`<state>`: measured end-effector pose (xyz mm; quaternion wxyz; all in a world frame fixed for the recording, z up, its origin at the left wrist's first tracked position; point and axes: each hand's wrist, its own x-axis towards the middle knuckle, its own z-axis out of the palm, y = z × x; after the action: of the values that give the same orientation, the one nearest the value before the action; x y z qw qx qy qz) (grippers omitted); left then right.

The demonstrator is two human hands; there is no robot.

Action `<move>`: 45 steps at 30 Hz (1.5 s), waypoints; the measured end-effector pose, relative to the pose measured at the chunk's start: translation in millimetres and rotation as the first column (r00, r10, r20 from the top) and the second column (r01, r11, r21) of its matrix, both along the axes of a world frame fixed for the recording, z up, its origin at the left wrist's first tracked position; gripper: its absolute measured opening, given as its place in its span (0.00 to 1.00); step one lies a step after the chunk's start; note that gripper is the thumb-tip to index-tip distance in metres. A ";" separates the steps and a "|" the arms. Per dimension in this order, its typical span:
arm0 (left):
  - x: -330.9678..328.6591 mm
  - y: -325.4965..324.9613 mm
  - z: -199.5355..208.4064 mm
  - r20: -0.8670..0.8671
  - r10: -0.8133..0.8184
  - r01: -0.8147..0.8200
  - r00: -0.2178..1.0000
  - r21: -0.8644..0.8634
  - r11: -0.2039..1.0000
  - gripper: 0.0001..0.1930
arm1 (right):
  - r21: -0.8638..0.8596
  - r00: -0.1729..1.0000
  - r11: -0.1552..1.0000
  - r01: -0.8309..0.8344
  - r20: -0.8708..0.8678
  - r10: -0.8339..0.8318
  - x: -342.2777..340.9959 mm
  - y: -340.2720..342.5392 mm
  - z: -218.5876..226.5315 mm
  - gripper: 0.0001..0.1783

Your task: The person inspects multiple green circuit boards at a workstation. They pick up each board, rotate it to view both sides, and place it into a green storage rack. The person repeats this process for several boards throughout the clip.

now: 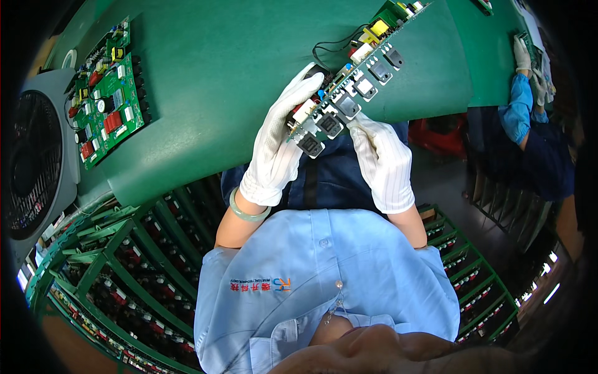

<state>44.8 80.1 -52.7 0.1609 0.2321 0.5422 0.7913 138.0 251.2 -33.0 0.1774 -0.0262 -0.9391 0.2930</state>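
A green circuit board (pixel 337 86) is held up at a slant over the near edge of the table, its far end raised to the right. Black power transistors with white pads line its near side; a yellow transformer, white parts and a loop of black wire show on its other face. My left hand (pixel 283 128), in a white glove, grips the board's lower left end, partly hidden behind it. My right hand (pixel 381 159), gloved too, has its fingers closed at the board's near edge, touching one transistor. Whether those fingertips pinch anything small cannot be seen.
On the green table (pixel 230 81), more populated circuit boards (pixel 115 118) lie at the left, beside a large grey fan (pixel 40 153). Green racks (pixel 134 255) filled with boards stand at both sides behind me. At far right, a co-worker's gloved hands (pixel 522 55) handle another board.
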 end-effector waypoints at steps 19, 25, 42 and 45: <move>2.2 1.4 3.0 0.024 0.012 -0.011 1.000 -0.014 1.000 0.24 | -0.031 1.000 1.000 0.001 -0.011 -0.001 -1.4 -0.8 -0.8 0.12; 2.6 0.2 4.6 0.085 0.007 -0.005 0.996 -0.029 1.000 0.25 | -0.078 0.998 0.997 -0.021 -0.063 0.016 -4.1 -6.9 0.1 0.08; 0.6 -1.1 0.5 0.006 0.000 0.000 1.000 -0.011 1.000 0.26 | -0.046 0.996 0.995 -0.085 0.015 0.086 -6.1 -15.7 -1.3 0.09; 1.7 -0.9 -0.3 0.037 0.004 -0.003 0.999 -0.030 1.000 0.26 | -0.039 0.998 0.997 -0.066 -0.020 0.065 -7.4 -15.7 -6.3 0.09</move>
<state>46.6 79.2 -53.0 0.1731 0.2140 0.5512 0.7877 130.6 235.5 -39.4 0.1759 0.0037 -0.9319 0.3173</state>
